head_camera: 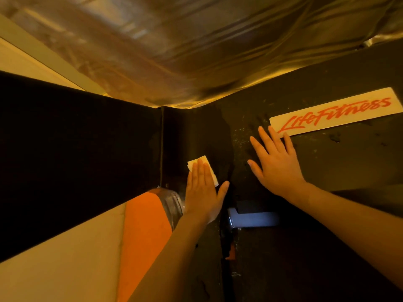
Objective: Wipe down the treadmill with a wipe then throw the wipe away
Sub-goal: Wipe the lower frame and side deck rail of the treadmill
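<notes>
Head view looks down on the treadmill (316, 192), whose dark, speckled surface fills most of the lower and right part of the picture. Above it lies a broad sheet of shiny, crinkled material (196, 40). To the left, a dark band runs diagonally, with a cream and orange surface (144, 225) below it. On the treadmill's upper right sits a pale label (335, 110) with red "LifeFitness" lettering.

The right hand (277, 162) lies flat on the dark surface, fingers straight and spread, holding nothing; its fingertips reach the lower left end of the label. The left hand (202, 192) is also flat, fingers straight and close together, thumb out to the side, pressing the wipe (201, 163) against the treadmill near a vertical seam. The folded white wipe shows beyond the fingertips and along the hand's right edge. The two hands are near each other, not touching.
</notes>
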Demonstrator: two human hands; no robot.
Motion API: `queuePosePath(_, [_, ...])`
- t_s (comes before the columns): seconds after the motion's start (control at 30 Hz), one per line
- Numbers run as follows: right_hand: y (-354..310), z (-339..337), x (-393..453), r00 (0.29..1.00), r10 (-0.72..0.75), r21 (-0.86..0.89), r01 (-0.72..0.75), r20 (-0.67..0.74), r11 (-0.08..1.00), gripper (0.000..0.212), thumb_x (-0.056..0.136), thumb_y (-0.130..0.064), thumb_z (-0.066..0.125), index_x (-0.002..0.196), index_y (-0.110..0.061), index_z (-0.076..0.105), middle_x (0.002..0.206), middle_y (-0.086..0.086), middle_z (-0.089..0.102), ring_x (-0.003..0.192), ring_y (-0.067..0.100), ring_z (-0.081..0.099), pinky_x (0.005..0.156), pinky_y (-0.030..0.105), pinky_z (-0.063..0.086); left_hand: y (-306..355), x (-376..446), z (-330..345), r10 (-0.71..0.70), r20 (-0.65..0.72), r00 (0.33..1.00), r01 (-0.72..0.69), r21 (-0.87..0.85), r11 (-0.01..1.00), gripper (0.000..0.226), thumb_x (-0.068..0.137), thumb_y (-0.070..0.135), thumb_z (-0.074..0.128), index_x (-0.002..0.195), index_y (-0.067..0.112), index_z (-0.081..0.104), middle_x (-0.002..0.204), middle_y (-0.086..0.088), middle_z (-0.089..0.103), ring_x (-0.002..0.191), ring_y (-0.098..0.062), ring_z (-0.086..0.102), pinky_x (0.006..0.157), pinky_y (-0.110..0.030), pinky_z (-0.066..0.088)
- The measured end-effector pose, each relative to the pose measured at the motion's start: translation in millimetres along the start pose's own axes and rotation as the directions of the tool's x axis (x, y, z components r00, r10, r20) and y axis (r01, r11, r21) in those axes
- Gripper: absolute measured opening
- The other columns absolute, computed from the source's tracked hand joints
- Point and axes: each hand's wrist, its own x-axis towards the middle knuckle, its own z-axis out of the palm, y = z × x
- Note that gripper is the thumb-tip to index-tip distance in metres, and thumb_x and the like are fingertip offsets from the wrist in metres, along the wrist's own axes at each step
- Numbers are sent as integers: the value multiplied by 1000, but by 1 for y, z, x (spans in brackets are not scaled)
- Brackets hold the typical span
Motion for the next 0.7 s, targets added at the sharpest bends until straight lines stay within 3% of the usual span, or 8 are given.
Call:
queuePosePath(0.17, [3,7,-11,1000,-5,-73,6,16,997,68,96,-54,28,149,-13,41,159,16,32,150,33,19,120,53,20,-1,-3,7,156,19,988,-155,-45,987,90,84,76,-5,149,19,-27,158,0,-33,145,-13,-32,118,-31,-19])
queuePosePath(0.3, [2,7,-10,1000,-7,-66,8,10,998,68,96,-53,29,150,-12,40,159,17,30,151,33,18,121,53,19,-8,-13,12,2,-66,998,1,43,999,105,70,78,-31,153,15,-22,158,-3,-29,147,-19,-28,117,-34,-19])
queuePosePath(0.43, [2,8,-11,1000,-3,-78,4,12,997,68,96,-52,29,151,-12,39,160,16,28,151,33,16,121,53,19,21,-9,20,-101,-155,983,80,-132,988,108,71,75,-34,156,11,-14,164,-7,-17,149,-19,-22,118,-33,-17])
queuePosePath(0.6, [2,9,-11,1000,4,-85,-3,13,996,68,96,-52,29,152,-13,37,161,16,27,151,32,16,121,52,18,42,-8,31,109,-148,983,-126,-106,986,92,84,73,-21,155,16,-16,163,-2,-22,149,-17,-24,117,-33,-19])
queuePosePath(0.7, [2,9,-11,1000,2,-84,-1,9,996,69,96,-53,28,152,-13,37,161,16,27,151,32,16,121,52,18,20,-7,30,131,-137,982,-141,-71,987,85,88,71,-10,154,18,-19,162,0,-24,148,-15,-26,119,-34,-17])
